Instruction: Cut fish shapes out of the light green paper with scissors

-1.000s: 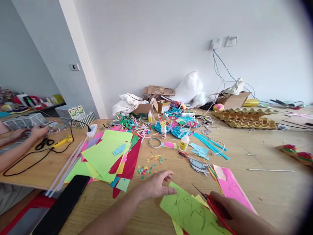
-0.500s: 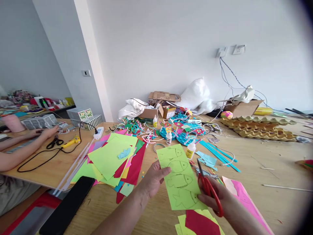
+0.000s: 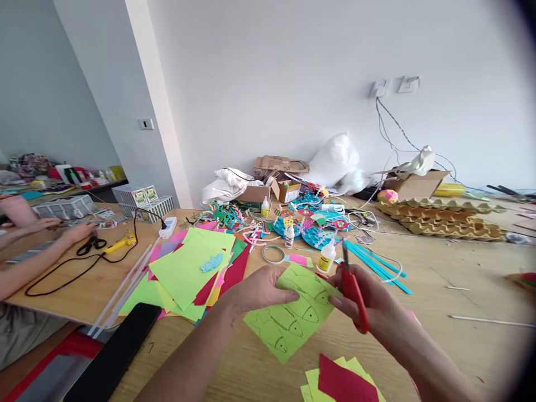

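Observation:
A light green sheet of paper [image 3: 288, 315] with several fish outlines drawn in dark line is held tilted above the table. My left hand [image 3: 263, 290] pinches its left upper edge, thumb on top. My right hand [image 3: 362, 296] grips red-handled scissors [image 3: 354, 293], their dark blades pointing up and away. That hand's thumb also touches the sheet's right corner. Below the sheet lies a small pile of yellow-green paper pieces [image 3: 312, 379] with a dark red piece [image 3: 345, 382] on top.
A stack of coloured paper [image 3: 188, 268] lies left, beside a black phone-like slab [image 3: 117, 352]. Glue bottles [image 3: 326, 255], a tape roll [image 3: 273, 254] and blue strips [image 3: 377, 265] lie ahead. Egg trays [image 3: 444, 218] stand right. Another person's arms [image 3: 46, 245] rest at far left.
The green sheet has turned clockwise, its fish now slanting down to the right. My right hand has lifted with the scissors and come to the sheet's corner; my left wrist has rotated.

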{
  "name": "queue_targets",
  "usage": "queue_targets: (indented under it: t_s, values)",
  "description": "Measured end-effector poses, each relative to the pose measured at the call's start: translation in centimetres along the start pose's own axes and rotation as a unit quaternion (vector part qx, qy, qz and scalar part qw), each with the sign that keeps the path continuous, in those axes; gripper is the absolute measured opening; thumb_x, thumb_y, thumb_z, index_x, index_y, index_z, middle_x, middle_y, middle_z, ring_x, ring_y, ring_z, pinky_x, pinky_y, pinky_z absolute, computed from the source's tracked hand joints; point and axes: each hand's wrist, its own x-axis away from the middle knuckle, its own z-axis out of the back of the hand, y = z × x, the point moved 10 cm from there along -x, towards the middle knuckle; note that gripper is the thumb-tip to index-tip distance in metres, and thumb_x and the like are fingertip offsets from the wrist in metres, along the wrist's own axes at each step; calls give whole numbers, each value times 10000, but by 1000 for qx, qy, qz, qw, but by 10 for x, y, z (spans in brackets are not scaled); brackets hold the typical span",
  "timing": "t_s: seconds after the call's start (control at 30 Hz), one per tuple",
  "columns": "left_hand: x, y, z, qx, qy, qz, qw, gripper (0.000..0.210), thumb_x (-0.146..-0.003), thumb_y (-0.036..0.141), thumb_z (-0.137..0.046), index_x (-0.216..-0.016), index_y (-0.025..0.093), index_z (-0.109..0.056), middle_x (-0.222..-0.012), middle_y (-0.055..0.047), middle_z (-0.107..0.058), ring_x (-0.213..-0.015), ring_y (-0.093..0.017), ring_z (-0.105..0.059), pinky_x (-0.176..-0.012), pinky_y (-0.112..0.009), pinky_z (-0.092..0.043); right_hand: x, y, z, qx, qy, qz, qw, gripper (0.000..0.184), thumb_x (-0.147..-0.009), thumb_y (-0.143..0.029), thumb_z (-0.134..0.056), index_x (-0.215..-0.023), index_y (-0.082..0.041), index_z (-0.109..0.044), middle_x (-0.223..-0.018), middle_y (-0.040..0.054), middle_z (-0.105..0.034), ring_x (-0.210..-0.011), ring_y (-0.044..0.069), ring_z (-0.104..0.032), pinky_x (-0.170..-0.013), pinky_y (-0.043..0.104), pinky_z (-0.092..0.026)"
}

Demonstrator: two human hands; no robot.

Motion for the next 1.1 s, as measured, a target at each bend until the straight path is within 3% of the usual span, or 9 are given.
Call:
queue_targets:
  t_s: [0.1, 0.2, 0.3, 0.4, 0.53, 0.6, 0.7, 0.9, 1.1]
  values:
    - [6, 10, 2, -32, -31, 3, 999, 430, -704, 351, -670, -1105, 206, -615, -1036, -59, -664, -895, -222, -627, -746, -304, -473, -11, -11, -13, 39, -41, 8, 998, 198, -660, -298, -626, -706, -217, -451, -609, -49, -439, -563, 133, -453, -488, 241, -391]
    - [17, 17, 19, -14, -63, -36, 997, 470, -684, 424, -680, -1082, 178, -628, -1040, -78, -655, -932, -237, -606, -761, -291, -450, -14, -7, 0, -6, 16, -4, 1000, 221, -678, -335, -629, -737, -217, -451, -590, -63, -396, -497, 105, -404, -437, 222, -347]
    - [23, 14, 61, 83, 20, -109, 990, 551, -600, 605, -660, -887, 135, -675, -815, -71, -672, -731, -189, -617, -625, -242, -445, -11, 6, 21, -91, 116, -5, 989, 229, -702, -341, -641, -795, -217, -473, -640, -43, -432, -530, 112, -427, -458, 229, -357]
    - [23, -2, 81, 250, 63, -157, 953, 703, -651, 767, -424, -1003, 195, -630, -815, -61, -667, -597, -155, -594, -512, -237, -425, -10, 17, 24, -174, 170, 1, 970, 209, -722, -330, -648, -790, -221, -483, -664, -35, -441, -553, 118, -441, -482, 238, -376]
    - [19, -4, 46, 249, -12, -190, 950, 807, -563, 725, -581, -1202, 236, -511, -1044, -115, -624, -811, -236, -613, -601, -295, -460, -11, 21, 19, -269, 235, 33, 933, 241, -671, -297, -713, -737, -208, -499, -650, -45, -459, -526, 103, -431, -474, 227, -369]
    - [18, 1, 31, 227, -3, -206, 952, 722, -578, 613, -674, -1173, 228, -531, -945, -110, -641, -805, -220, -599, -635, -291, -446, -12, 22, 13, -319, 253, 42, 912, 262, -632, -267, -747, -730, -202, -513, -627, -59, -467, -501, 89, -413, -460, 213, -353]
    - [12, 6, 23, 207, 82, -220, 950, 525, -587, 452, -749, -1010, 166, -624, -912, -112, -622, -780, -189, -565, -625, -267, -421, -14, 23, 0, -355, 252, 37, 900, 238, -638, -238, -753, -699, -195, -527, -586, -73, -473, -494, 79, -400, -454, 195, -331]
    - [-3, 6, 21, 240, 226, -231, 915, 332, -643, 387, -707, -851, 145, -617, -674, -36, -577, -600, -131, -512, -538, -251, -412, -16, 14, -21, -354, 226, 40, 907, 211, -673, -260, -729, -745, -207, -537, -598, -77, -484, -503, 89, -417, -462, 205, -326]
    - [3, 6, 35, 203, 328, -237, 891, 195, -682, 332, -648, -714, 155, -572, -591, 12, -548, -503, -101, -472, -487, -232, -399, -9, -4, -22, -258, 189, 28, 947, 224, -725, -357, -668, -793, -213, -510, -636, -53, -518, -549, 113, -462, -495, 214, -362]
